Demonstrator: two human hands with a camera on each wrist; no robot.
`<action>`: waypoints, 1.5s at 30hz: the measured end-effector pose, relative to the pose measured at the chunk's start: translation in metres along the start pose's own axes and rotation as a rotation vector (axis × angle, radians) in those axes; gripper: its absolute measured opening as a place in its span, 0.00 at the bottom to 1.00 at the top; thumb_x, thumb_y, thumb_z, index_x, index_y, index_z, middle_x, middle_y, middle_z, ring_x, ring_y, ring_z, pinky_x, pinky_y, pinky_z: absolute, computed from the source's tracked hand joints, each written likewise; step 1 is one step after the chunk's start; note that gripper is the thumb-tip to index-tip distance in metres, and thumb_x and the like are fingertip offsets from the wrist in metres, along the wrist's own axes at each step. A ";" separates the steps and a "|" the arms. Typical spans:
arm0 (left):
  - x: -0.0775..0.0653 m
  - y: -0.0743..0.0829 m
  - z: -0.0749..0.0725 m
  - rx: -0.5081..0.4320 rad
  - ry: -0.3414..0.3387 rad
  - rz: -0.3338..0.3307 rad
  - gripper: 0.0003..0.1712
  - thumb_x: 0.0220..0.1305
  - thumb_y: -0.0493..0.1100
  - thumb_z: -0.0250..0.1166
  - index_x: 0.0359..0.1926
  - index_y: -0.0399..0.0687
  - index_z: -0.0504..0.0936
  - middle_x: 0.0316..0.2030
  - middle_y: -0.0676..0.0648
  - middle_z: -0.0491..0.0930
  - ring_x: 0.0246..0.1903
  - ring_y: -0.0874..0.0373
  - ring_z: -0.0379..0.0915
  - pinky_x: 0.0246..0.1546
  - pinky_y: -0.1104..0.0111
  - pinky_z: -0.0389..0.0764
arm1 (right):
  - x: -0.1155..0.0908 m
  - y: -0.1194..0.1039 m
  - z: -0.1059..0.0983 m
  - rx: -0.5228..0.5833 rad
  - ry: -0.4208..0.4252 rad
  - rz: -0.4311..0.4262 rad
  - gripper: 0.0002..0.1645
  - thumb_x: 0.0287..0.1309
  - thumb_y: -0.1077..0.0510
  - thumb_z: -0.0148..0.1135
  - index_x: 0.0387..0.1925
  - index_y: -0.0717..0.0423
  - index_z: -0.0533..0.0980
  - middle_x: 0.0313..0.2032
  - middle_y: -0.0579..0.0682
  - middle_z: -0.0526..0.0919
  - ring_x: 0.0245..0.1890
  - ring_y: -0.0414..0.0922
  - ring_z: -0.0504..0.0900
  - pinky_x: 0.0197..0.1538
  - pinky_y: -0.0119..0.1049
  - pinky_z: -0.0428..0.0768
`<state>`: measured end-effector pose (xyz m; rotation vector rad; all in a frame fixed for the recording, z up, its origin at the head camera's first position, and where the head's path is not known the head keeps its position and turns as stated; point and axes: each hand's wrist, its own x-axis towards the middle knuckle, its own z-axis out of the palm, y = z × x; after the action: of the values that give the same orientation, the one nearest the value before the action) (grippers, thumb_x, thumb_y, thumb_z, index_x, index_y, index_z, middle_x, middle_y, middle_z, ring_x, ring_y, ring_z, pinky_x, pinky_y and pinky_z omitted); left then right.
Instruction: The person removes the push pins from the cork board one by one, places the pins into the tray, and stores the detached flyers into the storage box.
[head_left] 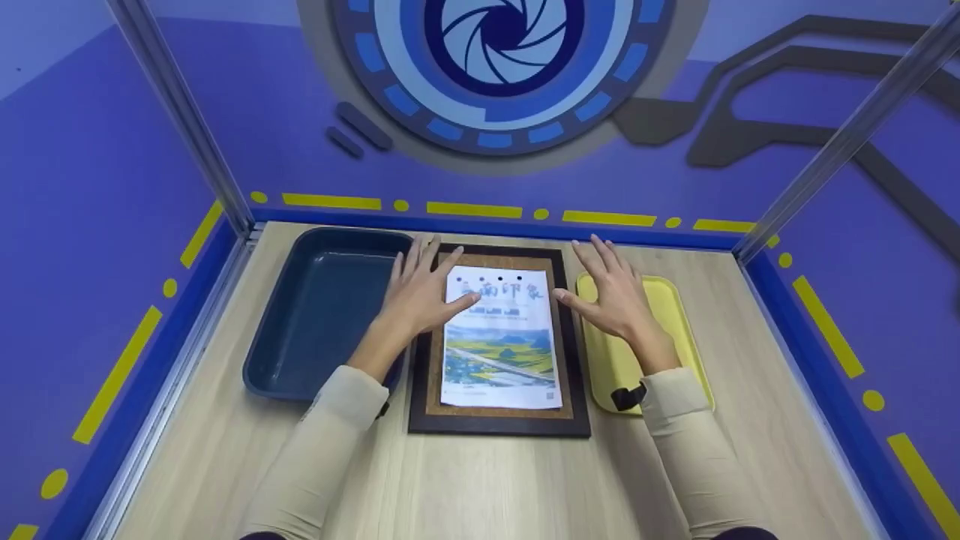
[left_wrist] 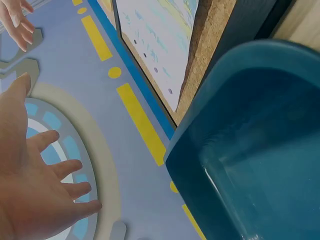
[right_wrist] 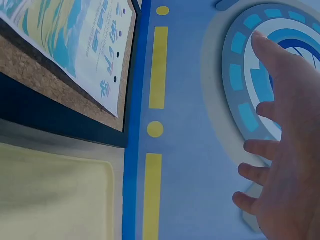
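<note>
In the head view, a printed sheet with a landscape picture and punched holes along its top lies on a dark-framed cork board. My left hand is held over the board's left side, fingers spread and thumb overlapping the sheet's edge. My right hand is spread over the gap between the board and the yellow tray, thumb toward the sheet. Both wrist views show the left hand and the right hand raised with fingers apart, holding nothing.
A deep dark blue tray stands left of the board, partly under the left forearm. The wooden table is bounded by blue-purple panels with yellow markings and metal posts at the corners.
</note>
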<state>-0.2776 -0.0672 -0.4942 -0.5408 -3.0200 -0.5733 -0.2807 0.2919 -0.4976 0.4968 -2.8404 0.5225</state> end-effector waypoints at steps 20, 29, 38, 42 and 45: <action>0.001 0.021 0.050 -0.086 0.084 0.031 0.50 0.71 0.76 0.57 0.85 0.65 0.56 0.86 0.46 0.41 0.84 0.45 0.26 0.80 0.43 0.40 | 0.007 0.009 0.056 0.429 0.161 0.006 0.46 0.68 0.43 0.71 0.80 0.54 0.66 0.74 0.60 0.70 0.73 0.60 0.68 0.71 0.64 0.68; -0.009 0.029 0.105 -0.097 0.025 0.042 0.49 0.70 0.72 0.62 0.83 0.58 0.61 0.84 0.42 0.51 0.83 0.37 0.37 0.77 0.37 0.51 | 0.030 0.010 0.094 0.557 0.275 0.099 0.37 0.64 0.52 0.77 0.69 0.62 0.76 0.60 0.63 0.83 0.60 0.61 0.81 0.61 0.59 0.79; -0.023 0.026 0.128 -0.097 -0.106 0.033 0.48 0.68 0.70 0.67 0.82 0.58 0.65 0.83 0.42 0.54 0.83 0.39 0.41 0.77 0.40 0.54 | 0.054 0.007 0.120 0.573 0.295 0.190 0.22 0.61 0.59 0.78 0.52 0.69 0.84 0.46 0.66 0.85 0.46 0.64 0.84 0.50 0.53 0.83; -0.027 0.027 0.133 -0.063 -0.154 0.064 0.48 0.67 0.70 0.68 0.81 0.56 0.67 0.82 0.41 0.56 0.82 0.37 0.43 0.78 0.41 0.53 | 0.061 0.005 0.131 0.542 0.312 0.208 0.18 0.60 0.61 0.77 0.48 0.69 0.85 0.43 0.65 0.84 0.44 0.61 0.86 0.50 0.53 0.84; -0.029 0.029 0.135 -0.044 -0.183 0.066 0.48 0.66 0.69 0.69 0.80 0.56 0.69 0.82 0.40 0.55 0.82 0.35 0.42 0.78 0.41 0.52 | 0.063 0.003 0.140 0.540 0.288 0.219 0.16 0.62 0.61 0.76 0.47 0.69 0.85 0.42 0.63 0.84 0.43 0.59 0.85 0.49 0.51 0.84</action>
<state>-0.2345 -0.0030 -0.6124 -0.7302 -3.1511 -0.6208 -0.3595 0.2237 -0.6102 0.1667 -2.4672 1.3020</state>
